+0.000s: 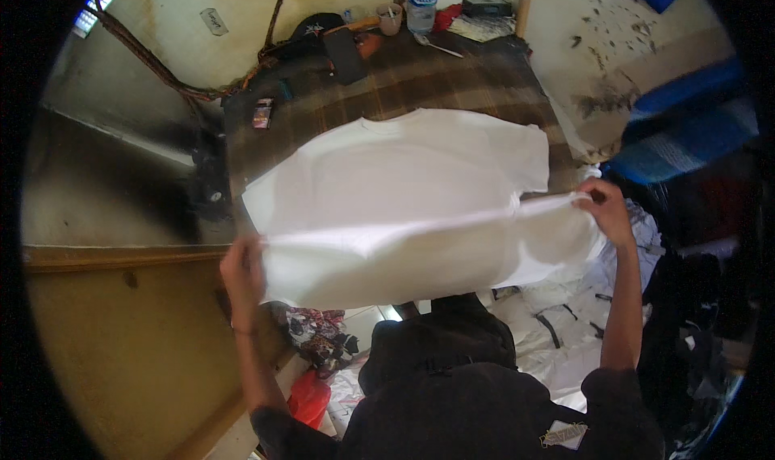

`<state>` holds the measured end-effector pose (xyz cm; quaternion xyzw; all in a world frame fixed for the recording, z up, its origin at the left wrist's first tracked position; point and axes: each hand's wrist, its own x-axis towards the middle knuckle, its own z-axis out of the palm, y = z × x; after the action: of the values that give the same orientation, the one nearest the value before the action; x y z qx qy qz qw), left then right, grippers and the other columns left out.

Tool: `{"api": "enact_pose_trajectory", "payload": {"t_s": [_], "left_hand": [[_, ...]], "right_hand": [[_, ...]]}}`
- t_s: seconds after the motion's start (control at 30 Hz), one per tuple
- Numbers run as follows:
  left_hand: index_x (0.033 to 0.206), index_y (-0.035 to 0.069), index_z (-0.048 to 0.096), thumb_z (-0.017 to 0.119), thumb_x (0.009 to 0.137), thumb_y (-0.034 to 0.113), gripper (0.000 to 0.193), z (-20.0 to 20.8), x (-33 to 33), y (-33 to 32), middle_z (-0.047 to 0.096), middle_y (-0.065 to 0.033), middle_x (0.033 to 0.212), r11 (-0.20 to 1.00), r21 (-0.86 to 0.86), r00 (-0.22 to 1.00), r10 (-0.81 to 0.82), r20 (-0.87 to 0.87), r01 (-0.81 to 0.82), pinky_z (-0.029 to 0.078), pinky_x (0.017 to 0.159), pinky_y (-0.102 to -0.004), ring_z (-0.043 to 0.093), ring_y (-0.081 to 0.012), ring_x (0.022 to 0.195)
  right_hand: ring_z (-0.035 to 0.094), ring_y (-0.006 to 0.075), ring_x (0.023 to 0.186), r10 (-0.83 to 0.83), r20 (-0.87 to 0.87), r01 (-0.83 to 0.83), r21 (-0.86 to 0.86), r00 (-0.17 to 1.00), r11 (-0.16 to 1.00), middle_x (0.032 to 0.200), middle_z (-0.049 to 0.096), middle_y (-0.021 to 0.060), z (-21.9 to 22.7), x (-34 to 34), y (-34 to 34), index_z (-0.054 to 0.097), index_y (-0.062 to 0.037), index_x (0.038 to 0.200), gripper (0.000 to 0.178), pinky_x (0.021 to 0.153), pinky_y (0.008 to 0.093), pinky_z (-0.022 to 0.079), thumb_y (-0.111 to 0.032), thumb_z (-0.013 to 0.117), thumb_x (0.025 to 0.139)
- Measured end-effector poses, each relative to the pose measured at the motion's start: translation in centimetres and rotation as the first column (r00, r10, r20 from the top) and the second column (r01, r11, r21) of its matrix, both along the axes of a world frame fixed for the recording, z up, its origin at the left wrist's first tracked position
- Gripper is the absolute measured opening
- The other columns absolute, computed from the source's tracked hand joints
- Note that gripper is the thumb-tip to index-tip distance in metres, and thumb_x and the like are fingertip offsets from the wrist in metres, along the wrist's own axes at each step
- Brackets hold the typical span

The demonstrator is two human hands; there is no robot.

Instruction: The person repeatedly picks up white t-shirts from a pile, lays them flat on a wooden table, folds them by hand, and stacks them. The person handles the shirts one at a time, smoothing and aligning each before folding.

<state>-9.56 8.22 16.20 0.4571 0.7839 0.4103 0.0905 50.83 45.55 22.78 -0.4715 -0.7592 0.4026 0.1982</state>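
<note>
A white T-shirt (404, 165) lies spread on the plaid-covered table, its neckline toward the far side and a short sleeve at the right. Across its near part runs a raised edge of white T-shirt cloth (420, 266), stretched between both hands and hanging toward me. Whether this is the same shirt's lower part or a second shirt, I cannot tell. My left hand (244, 270), slightly blurred, grips the left end with closed fingers. At the right end my right hand (607, 210) pinches the edge between thumb and fingers.
Along the table's (476, 84) back stand a water bottle (422, 6), a cup (390, 20), a black cap (317, 25) and a spoon (440, 46). A small pack (262, 113) lies at the left. White cloth bundles (549, 331) are below the table at the right.
</note>
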Motion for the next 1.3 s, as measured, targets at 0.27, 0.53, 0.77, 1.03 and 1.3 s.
{"api": "enact_pose_trajectory", "payload": {"t_s": [0.27,0.53,0.77,1.03,1.3], "left_hand": [[0.102,0.001,0.069,0.071,0.098,0.007,0.008,-15.2,-8.7,24.4,0.074,-0.0234,0.101,0.937,-0.267,0.974,0.207,-0.092,-0.224,0.052,0.084,-0.0534,0.070,-0.0440,0.096],[0.108,0.008,0.068,0.064,0.103,0.011,0.007,-19.1,-7.0,24.4,0.074,-0.0200,0.106,0.933,-0.147,0.929,0.290,-0.231,-0.328,0.055,0.083,-0.0538,0.071,-0.0450,0.099],[0.118,0.004,0.066,0.076,0.099,0.028,0.033,-14.2,-10.1,20.5,0.074,-0.0232,0.108,0.889,-0.455,0.989,-0.022,-0.148,-0.048,0.051,0.092,-0.0571,0.068,-0.0482,0.103],[0.112,0.001,0.074,0.077,0.101,0.027,0.029,-11.1,-14.8,8.8,0.077,-0.0241,0.102,0.800,-0.406,0.773,0.569,0.282,-0.441,0.056,0.087,-0.0493,0.074,-0.0445,0.096],[0.126,0.006,0.065,0.067,0.107,0.021,0.025,-17.5,-15.7,11.4,0.074,-0.0291,0.108,0.746,-0.383,0.835,0.522,-0.173,-0.545,0.055,0.079,-0.0570,0.072,-0.0482,0.093]], "right_hand": [[0.068,0.0226,0.090,-0.085,0.307,0.135,-0.146,0.948,0.980,0.094,0.076,0.0094,-18.5,-16.9,22.6,0.081,-0.0037,0.103,0.035,0.087,0.0431,0.050,-0.037,0.087,0.093],[0.060,0.0403,0.121,-0.235,0.194,0.121,0.468,0.953,0.875,0.123,0.068,0.0177,-22.2,-27.4,13.4,0.067,-0.0020,0.131,0.035,0.111,0.0562,0.039,-0.013,0.070,0.097],[0.030,0.0265,0.163,0.567,0.331,-0.656,0.398,0.754,0.641,0.175,0.036,0.0047,-21.7,-45.6,1.9,0.049,-0.0267,0.163,0.057,0.133,0.0637,0.017,-0.038,0.059,0.108],[0.026,0.0235,0.166,0.433,0.421,-0.591,0.394,0.797,0.705,0.180,0.029,-0.0040,-22.7,-47.6,1.4,0.036,-0.0369,0.170,0.063,0.135,0.0622,0.012,-0.051,0.050,0.111],[0.021,0.0262,0.167,0.270,0.573,-0.562,0.424,0.774,0.710,0.180,0.027,-0.0041,-23.0,-49.1,-2.1,0.037,-0.0354,0.170,0.059,0.133,0.0687,0.005,-0.043,0.049,0.112]]}}
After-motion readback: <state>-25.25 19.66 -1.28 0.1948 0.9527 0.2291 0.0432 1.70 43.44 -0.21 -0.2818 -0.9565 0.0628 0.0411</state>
